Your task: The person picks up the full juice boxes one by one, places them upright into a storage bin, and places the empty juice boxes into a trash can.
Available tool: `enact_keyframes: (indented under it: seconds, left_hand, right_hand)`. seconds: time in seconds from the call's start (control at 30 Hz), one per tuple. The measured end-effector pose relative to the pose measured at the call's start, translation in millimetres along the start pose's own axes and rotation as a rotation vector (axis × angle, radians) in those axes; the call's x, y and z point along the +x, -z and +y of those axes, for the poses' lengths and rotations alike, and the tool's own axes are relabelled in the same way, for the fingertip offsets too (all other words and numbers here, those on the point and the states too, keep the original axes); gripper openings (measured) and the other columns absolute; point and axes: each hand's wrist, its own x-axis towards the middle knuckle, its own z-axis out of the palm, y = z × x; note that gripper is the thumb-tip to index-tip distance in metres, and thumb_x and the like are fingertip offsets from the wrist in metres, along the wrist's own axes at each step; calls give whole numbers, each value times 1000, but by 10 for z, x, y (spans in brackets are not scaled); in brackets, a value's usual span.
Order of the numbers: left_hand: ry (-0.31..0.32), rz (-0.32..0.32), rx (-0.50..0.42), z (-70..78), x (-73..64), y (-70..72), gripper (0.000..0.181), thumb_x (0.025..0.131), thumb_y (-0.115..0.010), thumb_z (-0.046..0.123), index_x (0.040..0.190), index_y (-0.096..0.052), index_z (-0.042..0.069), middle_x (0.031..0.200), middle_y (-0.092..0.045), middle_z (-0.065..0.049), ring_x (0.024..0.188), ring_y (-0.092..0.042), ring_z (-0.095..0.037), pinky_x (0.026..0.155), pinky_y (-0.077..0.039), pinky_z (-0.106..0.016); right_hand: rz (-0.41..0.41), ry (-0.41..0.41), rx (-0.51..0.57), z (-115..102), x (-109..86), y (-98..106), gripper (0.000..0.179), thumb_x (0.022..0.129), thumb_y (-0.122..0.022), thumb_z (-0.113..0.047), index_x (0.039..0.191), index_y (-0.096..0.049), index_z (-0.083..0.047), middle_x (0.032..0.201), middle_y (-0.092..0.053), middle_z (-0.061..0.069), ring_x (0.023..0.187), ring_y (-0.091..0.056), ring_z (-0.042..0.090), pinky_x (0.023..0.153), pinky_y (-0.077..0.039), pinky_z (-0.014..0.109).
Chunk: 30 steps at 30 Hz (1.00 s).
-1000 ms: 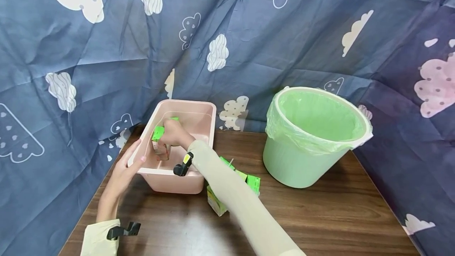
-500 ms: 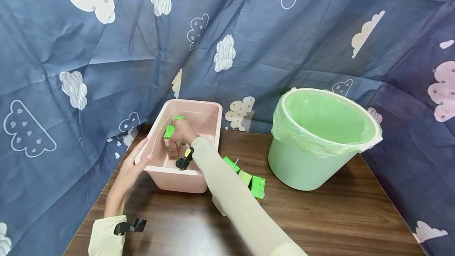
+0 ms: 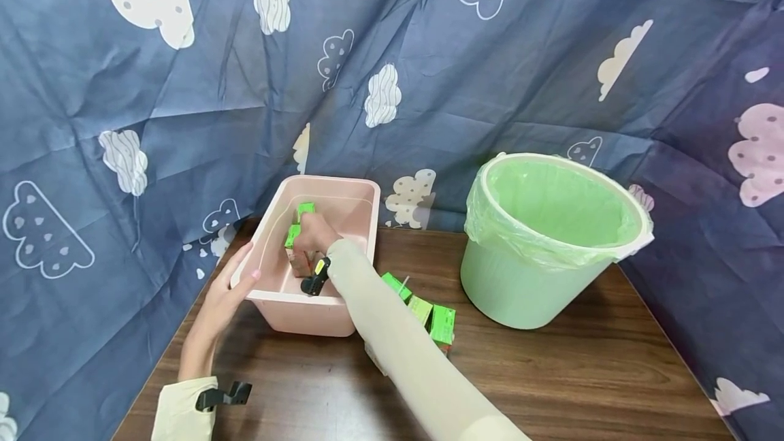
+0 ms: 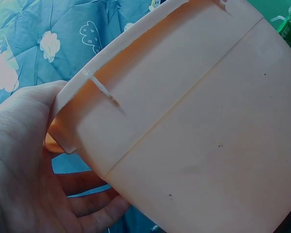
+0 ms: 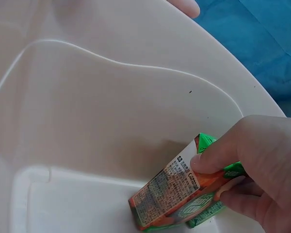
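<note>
In the head view, a pink plastic basin (image 3: 349, 209) stands at the left of the table. My left hand (image 3: 219, 301) holds its near left corner, thumb over the rim and fingers along the outside, as the left wrist view shows. Inside the basin my right hand (image 3: 314, 231) pinches a juice box (image 5: 166, 196) with a green top and a reddish body. The thumb presses one printed side, and the box stands low over the basin floor, leaning in the right wrist view. Close behind it is a second juice box (image 3: 305, 208), mostly hidden by the hand.
Several more juice boxes (image 3: 442, 324) stand on the wooden table (image 3: 582, 366) right of the basin, partly under my right sleeve; one has a straw. A light green bin (image 3: 520, 284) with a bag liner stands further right. A blue cloud-patterned cloth (image 3: 465, 87) hangs behind.
The head view has shifted slightly. The held juice box has moved a little right inside the basin, and more of the second box's top shows. The left hand stays at the rim.
</note>
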Motion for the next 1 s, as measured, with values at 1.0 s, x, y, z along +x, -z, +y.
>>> enact_keyframes:
  seconds: [1.0]
  left_hand:
    - [-5, 16, 6, 0, -37, -2, 62, 105, -56, 20, 160, -31, 12, 165, -27, -12, 143, -31, -32, 97, -33, -6]
  right_hand:
    - [-26, -10, -21, -109, -110, 43, 25, 78, -77, -3, 83, -53, -9, 73, -47, 0, 66, -46, 16, 57, -38, 24]
